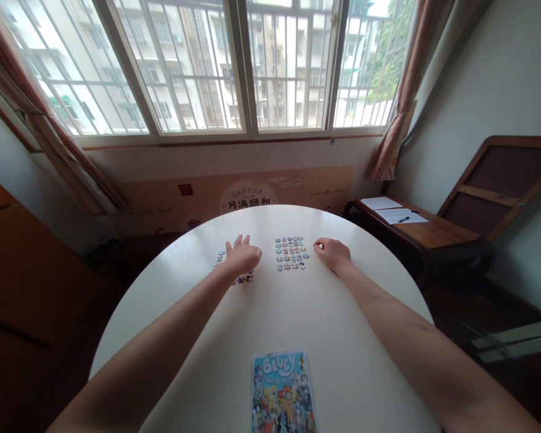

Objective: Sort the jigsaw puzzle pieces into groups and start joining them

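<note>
My left hand (243, 257) is over a loose patch of small jigsaw pieces (246, 279), partly covering them. Its outer fingers are spread, while thumb and forefinger curl together at the right side; whatever they pinch is hidden. Just right of it, more jigsaw pieces (291, 254) lie in fairly even rows, one piece sticking out at the right edge. Beside those rows my right hand (332, 254) rests on the table, fingers curled in and thumb against forefinger. I cannot make out anything between them.
The round white table (284, 319) carries a colourful Bluey picture sheet (284, 391) at its near edge. Beyond stand a printed cardboard panel (198, 204) and a barred window. At the right, a wooden chair (415, 225) holds papers (394, 213) and a pen.
</note>
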`<state>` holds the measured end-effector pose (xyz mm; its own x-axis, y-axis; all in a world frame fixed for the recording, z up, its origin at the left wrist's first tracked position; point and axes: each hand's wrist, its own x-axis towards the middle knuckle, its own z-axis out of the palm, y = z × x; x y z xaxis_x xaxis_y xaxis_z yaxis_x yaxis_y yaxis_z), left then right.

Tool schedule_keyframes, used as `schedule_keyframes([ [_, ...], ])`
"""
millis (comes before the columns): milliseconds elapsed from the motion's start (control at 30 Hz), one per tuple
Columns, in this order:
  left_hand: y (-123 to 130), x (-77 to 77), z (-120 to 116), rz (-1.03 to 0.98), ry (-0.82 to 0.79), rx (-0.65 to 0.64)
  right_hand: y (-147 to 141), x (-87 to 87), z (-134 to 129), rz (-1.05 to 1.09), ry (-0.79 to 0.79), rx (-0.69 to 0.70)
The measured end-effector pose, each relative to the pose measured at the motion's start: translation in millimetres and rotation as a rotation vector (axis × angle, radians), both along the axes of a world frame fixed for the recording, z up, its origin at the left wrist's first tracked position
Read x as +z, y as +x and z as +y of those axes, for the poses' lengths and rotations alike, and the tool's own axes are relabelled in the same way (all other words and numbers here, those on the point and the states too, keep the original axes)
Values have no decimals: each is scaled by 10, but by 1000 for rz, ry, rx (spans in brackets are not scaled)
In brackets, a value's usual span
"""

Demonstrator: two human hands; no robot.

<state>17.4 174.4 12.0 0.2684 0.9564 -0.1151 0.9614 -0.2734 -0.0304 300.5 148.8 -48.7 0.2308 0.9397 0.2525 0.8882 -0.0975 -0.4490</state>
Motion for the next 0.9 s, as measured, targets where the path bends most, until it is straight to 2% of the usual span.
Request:
schedule_keyframes([
  [200,109,33,-229,-4,-6,-85,17,-9,-12,21,27,-7],
  [533,41,69,-1101,-30,-21,-341,59,-18,-15,83,124,-38],
  [633,64,28,-1177,-34,1,-393,41,-17,-32,84,164,-26],
  [767,94,-83,-1147,-43,54,-397,55,-24,-53,94,219,-5],
  [900,12,-154,-1133,-105,189,-452,103,-37,-69,118,285,26],
])
